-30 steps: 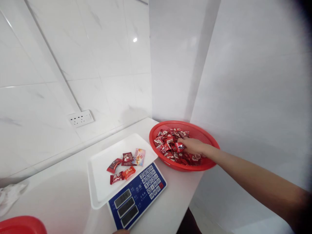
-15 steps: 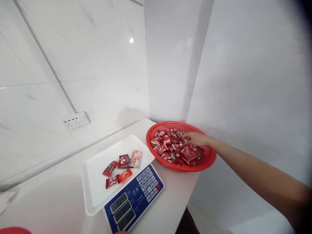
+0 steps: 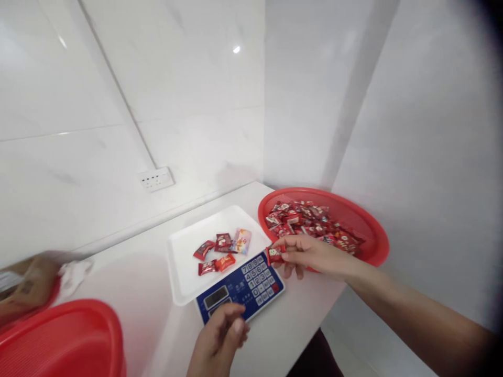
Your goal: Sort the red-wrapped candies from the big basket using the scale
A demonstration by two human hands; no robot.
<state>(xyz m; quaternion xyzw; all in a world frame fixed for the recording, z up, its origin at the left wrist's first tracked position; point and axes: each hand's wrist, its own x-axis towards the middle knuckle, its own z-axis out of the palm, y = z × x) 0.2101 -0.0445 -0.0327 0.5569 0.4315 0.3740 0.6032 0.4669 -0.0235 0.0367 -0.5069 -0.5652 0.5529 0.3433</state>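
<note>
My right hand (image 3: 304, 256) pinches a small red candy packet (image 3: 275, 254) between thumb and fingertips, over the right corner of the blue scale's keypad. Loosely curled, with a gap between thumb and forefinger, my left hand (image 3: 222, 335) is in front of the scale's display and shows nothing in it. The digital scale (image 3: 245, 288) bears a white tray (image 3: 183, 251). Several wrapped candies lie there, among them an orange packet (image 3: 225, 262) and a pale printed one (image 3: 241, 241). Behind my right hand, a red mesh basket (image 3: 371, 225) holds a heap of red candy packets (image 3: 302, 217).
At the lower left stands another red basket (image 3: 98, 319), with a brown package (image 3: 35, 283) and a crumpled white piece (image 3: 76, 275) behind it. Tiled walls meet behind the white table (image 3: 145, 267). A socket (image 3: 156, 179) is on the left wall.
My right hand has come out of the basket with a red candy packet and moved left toward the scale. My left hand has risen into view. The view has shifted left.
</note>
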